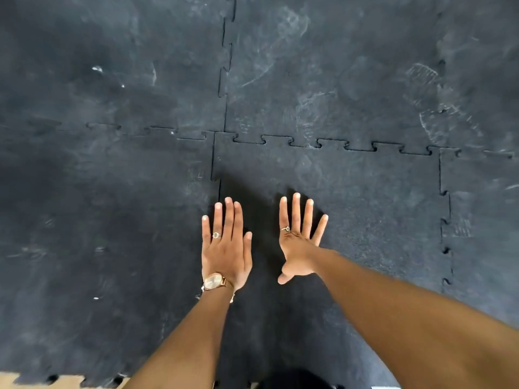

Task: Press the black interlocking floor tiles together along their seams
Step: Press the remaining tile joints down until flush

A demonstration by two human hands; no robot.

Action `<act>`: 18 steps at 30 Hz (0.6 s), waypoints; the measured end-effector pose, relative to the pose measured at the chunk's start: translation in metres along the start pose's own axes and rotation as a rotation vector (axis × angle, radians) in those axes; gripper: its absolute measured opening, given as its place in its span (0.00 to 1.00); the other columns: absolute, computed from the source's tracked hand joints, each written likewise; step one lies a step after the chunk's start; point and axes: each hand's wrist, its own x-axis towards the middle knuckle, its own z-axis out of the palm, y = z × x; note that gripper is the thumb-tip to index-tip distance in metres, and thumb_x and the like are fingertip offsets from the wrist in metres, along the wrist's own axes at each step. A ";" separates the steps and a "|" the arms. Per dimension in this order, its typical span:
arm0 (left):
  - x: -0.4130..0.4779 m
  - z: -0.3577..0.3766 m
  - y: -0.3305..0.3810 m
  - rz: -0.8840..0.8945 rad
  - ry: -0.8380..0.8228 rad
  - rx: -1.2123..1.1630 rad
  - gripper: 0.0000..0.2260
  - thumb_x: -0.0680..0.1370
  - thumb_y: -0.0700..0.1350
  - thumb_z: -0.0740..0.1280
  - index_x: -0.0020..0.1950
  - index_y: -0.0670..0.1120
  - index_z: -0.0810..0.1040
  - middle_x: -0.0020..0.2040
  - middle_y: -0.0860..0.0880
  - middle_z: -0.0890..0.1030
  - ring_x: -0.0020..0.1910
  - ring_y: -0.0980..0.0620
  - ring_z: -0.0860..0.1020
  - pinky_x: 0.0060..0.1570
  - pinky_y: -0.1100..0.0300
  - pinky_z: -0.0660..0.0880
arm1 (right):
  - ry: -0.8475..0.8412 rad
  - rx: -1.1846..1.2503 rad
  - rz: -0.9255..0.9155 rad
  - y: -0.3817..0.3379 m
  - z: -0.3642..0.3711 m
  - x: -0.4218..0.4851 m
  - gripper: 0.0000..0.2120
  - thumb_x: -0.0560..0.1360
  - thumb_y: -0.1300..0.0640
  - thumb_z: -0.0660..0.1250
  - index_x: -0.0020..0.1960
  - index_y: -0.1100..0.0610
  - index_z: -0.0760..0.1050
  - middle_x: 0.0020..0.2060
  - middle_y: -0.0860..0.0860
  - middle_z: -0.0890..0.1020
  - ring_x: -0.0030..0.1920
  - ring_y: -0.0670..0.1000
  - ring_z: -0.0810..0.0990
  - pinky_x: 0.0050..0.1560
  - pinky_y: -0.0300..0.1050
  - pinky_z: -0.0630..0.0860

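Note:
Black interlocking floor tiles cover the floor. The near middle tile [351, 209] meets its left neighbour [112, 220] along a vertical seam [215, 169] that runs down under my left hand [226, 245]. That hand lies flat, fingers together, palm down, with a watch on the wrist. My right hand [299, 240] lies flat on the middle tile a little to the right, fingers spread. A horizontal jigsaw seam [331, 144] with visible gaps runs beyond both hands. Another vertical seam [446, 220] lies to the right.
Far tiles [337, 66] show chalky scuffs and footprints. A seam [227, 66] runs up between the two far tiles. The mat's toothed near edge [70, 381] ends at bare tan floor at bottom left.

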 end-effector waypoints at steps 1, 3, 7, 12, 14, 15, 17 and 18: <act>0.003 0.001 -0.001 0.004 0.000 0.002 0.27 0.82 0.51 0.47 0.79 0.41 0.50 0.80 0.44 0.56 0.78 0.43 0.53 0.75 0.42 0.50 | 0.001 -0.003 0.012 0.000 -0.002 0.000 0.80 0.57 0.48 0.83 0.59 0.51 0.07 0.58 0.54 0.09 0.55 0.59 0.07 0.54 0.69 0.17; 0.002 0.001 0.000 0.007 0.000 0.016 0.28 0.82 0.52 0.47 0.79 0.41 0.48 0.80 0.43 0.55 0.79 0.43 0.52 0.76 0.42 0.48 | -0.001 -0.019 0.017 -0.001 -0.004 -0.002 0.80 0.56 0.48 0.83 0.59 0.52 0.07 0.58 0.55 0.09 0.56 0.60 0.07 0.55 0.69 0.18; 0.002 0.000 0.001 0.021 -0.038 0.026 0.28 0.82 0.52 0.45 0.79 0.41 0.45 0.80 0.43 0.51 0.79 0.42 0.48 0.76 0.41 0.45 | 0.019 -0.006 0.023 -0.004 -0.006 -0.003 0.79 0.56 0.49 0.83 0.63 0.54 0.09 0.61 0.56 0.11 0.60 0.63 0.11 0.56 0.70 0.19; 0.001 0.003 0.001 0.019 -0.011 0.029 0.29 0.82 0.52 0.46 0.80 0.41 0.46 0.80 0.43 0.49 0.79 0.42 0.47 0.76 0.41 0.44 | 0.077 -0.017 -0.003 -0.001 0.003 0.000 0.79 0.55 0.49 0.83 0.62 0.54 0.10 0.59 0.56 0.11 0.61 0.64 0.12 0.53 0.68 0.18; 0.002 0.004 0.000 0.016 0.003 0.033 0.28 0.82 0.52 0.46 0.80 0.41 0.46 0.80 0.42 0.49 0.79 0.42 0.47 0.76 0.40 0.45 | 0.107 -0.026 -0.010 0.000 0.007 0.003 0.79 0.55 0.49 0.83 0.64 0.54 0.11 0.62 0.56 0.13 0.62 0.64 0.13 0.56 0.70 0.19; 0.000 0.005 0.000 0.021 0.008 0.033 0.28 0.82 0.52 0.46 0.80 0.41 0.46 0.80 0.42 0.49 0.79 0.41 0.47 0.76 0.40 0.45 | 0.139 -0.025 -0.004 0.001 0.012 0.005 0.78 0.55 0.49 0.83 0.65 0.54 0.13 0.65 0.57 0.15 0.64 0.64 0.14 0.58 0.70 0.21; -0.001 0.005 0.000 0.038 0.039 0.049 0.28 0.83 0.52 0.46 0.80 0.40 0.47 0.80 0.42 0.50 0.79 0.41 0.48 0.76 0.40 0.46 | 0.223 -0.027 -0.003 0.003 0.020 0.008 0.78 0.54 0.49 0.83 0.69 0.55 0.16 0.69 0.58 0.19 0.67 0.65 0.18 0.61 0.71 0.23; -0.001 0.006 0.000 0.042 0.057 0.059 0.28 0.83 0.52 0.46 0.80 0.40 0.47 0.80 0.42 0.50 0.79 0.41 0.48 0.76 0.40 0.46 | 0.258 -0.023 -0.012 0.004 0.024 0.010 0.78 0.53 0.49 0.84 0.71 0.55 0.18 0.71 0.58 0.21 0.69 0.65 0.19 0.62 0.70 0.23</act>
